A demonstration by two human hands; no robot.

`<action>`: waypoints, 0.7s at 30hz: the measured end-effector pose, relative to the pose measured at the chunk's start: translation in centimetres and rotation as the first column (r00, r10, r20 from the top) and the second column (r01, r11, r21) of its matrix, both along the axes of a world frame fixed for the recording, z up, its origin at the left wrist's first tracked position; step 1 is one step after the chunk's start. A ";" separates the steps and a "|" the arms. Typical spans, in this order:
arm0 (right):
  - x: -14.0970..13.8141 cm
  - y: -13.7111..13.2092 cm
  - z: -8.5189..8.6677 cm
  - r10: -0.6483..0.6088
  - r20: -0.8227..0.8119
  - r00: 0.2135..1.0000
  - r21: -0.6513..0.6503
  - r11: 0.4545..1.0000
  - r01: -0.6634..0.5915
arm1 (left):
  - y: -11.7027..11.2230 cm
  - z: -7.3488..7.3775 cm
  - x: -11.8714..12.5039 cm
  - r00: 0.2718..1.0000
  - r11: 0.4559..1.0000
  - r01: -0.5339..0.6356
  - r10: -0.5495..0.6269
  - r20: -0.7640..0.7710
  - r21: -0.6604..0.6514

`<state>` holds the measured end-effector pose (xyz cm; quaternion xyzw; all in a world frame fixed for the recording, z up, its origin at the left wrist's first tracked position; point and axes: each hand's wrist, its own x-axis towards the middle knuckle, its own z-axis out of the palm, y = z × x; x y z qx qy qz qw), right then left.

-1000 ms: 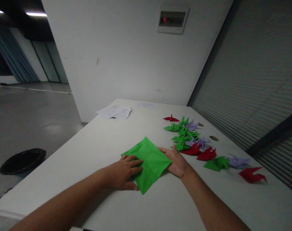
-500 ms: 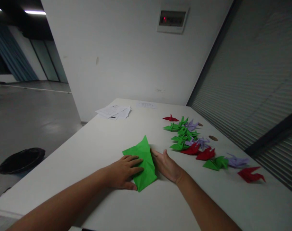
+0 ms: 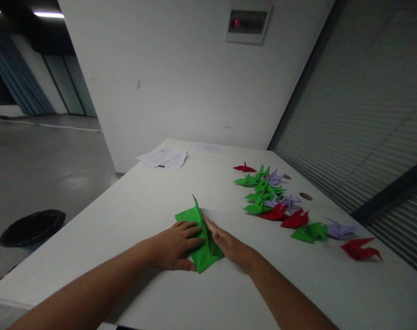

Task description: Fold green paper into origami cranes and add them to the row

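Note:
A green sheet of origami paper (image 3: pixel 205 256) lies on the white table in front of me, its right part raised in a standing fold. My left hand (image 3: pixel 179 245) rests flat on the left part of the paper with its fingers spread. Against the raised right flap, my right hand (image 3: pixel 229 243) presses with its fingers stretched out and its palm turned sideways. To the right lie several folded paper cranes, among them a green crane (image 3: pixel 309 233), a red crane (image 3: pixel 361 250) and a purple crane (image 3: pixel 339 229).
Loose printed papers (image 3: pixel 163 158) lie at the table's far left. Beyond the left table edge stands a bin with a black liner (image 3: pixel 32 229). A wall closes off the back, and a window with blinds (image 3: pixel 373 114) runs along the right. A round brown disc (image 3: pixel 305 196) sits near the cranes.
My right hand has moved left, pushing the paper's right side up and over toward my left hand. The left hand stays in place on the paper.

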<state>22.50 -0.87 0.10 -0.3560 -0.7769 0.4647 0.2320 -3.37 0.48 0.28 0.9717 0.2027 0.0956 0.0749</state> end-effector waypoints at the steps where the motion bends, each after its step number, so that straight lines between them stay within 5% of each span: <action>1: -0.1 -0.1 0.0 -0.011 0.053 0.999 0.026 1.000 0.010 | 0.0 0.0 0.0 1.000 1.000 0.001 -0.001 0.007 0.003; 11: -1.3 -0.8 -0.1 0.042 0.447 0.894 0.336 0.918 -0.212 | 0.2 -0.5 -0.1 0.998 0.998 0.047 -0.046 0.041 -0.029; 18: -1.8 -0.9 -0.7 -0.009 0.544 0.839 0.408 0.877 -0.255 | 1.7 2.0 -2.5 0.995 0.986 0.093 -0.086 0.059 -0.137; 21: -1.8 -0.9 -1.0 -0.013 0.559 0.829 0.418 0.868 -0.269 | 3.0 2.7 -4.2 0.991 0.985 -0.036 0.057 0.120 -0.171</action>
